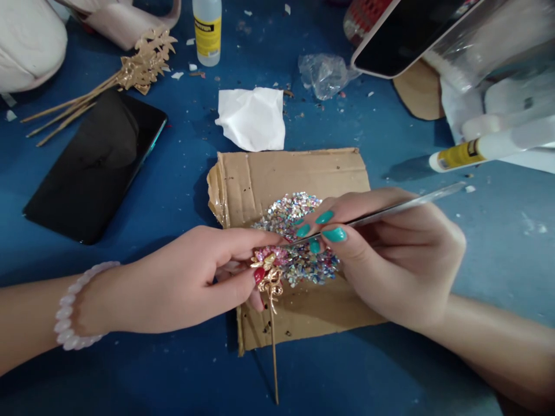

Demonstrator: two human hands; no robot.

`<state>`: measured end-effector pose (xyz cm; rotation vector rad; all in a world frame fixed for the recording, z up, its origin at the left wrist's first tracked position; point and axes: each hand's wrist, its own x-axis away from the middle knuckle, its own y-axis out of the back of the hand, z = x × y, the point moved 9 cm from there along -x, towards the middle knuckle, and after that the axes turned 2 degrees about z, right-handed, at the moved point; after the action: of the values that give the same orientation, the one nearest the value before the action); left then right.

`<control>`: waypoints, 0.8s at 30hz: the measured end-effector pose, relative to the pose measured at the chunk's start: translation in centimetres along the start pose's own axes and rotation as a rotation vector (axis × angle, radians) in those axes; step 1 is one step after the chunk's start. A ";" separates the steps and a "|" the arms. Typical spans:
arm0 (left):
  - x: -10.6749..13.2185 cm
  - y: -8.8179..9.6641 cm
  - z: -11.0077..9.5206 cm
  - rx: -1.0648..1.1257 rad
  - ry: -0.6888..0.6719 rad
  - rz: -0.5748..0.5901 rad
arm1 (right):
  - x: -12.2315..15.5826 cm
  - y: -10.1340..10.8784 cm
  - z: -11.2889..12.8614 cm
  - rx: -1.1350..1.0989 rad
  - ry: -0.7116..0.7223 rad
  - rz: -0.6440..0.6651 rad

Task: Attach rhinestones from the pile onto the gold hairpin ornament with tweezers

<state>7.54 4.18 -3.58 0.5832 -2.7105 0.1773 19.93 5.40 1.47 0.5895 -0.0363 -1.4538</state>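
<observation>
My left hand [217, 268] pinches the gold head of a hairpin [271, 280], a flower ornament with pink sparkly petals and a long thin stick pointing down toward me. Closed around slim metal tweezers [390, 212], my right hand [385, 254] brings their tip to the pink petals, close to my left index finger. Whether the tip grips anything is too small to tell. Beneath both hands, a pile of shiny multicoloured chips [291, 209] lies on a piece of cardboard [312, 167]. My right hand covers part of the pile.
A crumpled white tissue [251, 118] lies behind the cardboard. At left are a black phone [95, 167] and several gold hairpins [145, 60]. One glue bottle [208, 34] stands at the back; another [472, 151] lies right, below a propped phone [411, 34] and clear plastic wrap [325, 75].
</observation>
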 end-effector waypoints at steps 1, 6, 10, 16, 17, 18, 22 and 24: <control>0.0 0.0 0.0 0.011 -0.004 -0.001 | 0.1 0.1 0.1 0.017 0.014 -0.006; 0.1 -0.1 -0.2 0.023 -0.025 -0.009 | 0.1 0.1 -0.1 0.017 0.018 -0.005; 0.2 -0.1 -0.2 0.033 -0.053 -0.006 | 0.1 0.1 -0.2 -0.012 0.005 0.007; 0.3 0.0 -0.2 0.040 -0.031 -0.019 | 0.1 0.0 -0.1 -0.036 0.007 0.009; 0.2 0.0 -0.2 0.041 -0.030 -0.020 | 0.1 0.0 -0.1 -0.035 0.006 0.010; 0.2 0.0 -0.3 0.039 -0.031 -0.018 | 0.1 0.0 -0.1 -0.035 0.008 0.010; 0.1 -0.2 -0.5 0.027 -0.050 -0.008 | 0.0 -0.1 0.0 -0.076 0.016 0.011; 0.1 -0.2 -0.5 0.029 -0.045 0.007 | -0.2 -0.2 -0.2 -0.096 -0.004 0.007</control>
<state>7.72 4.02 -3.12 0.5936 -2.7582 0.2072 19.82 5.62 1.33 0.5077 0.0277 -1.4412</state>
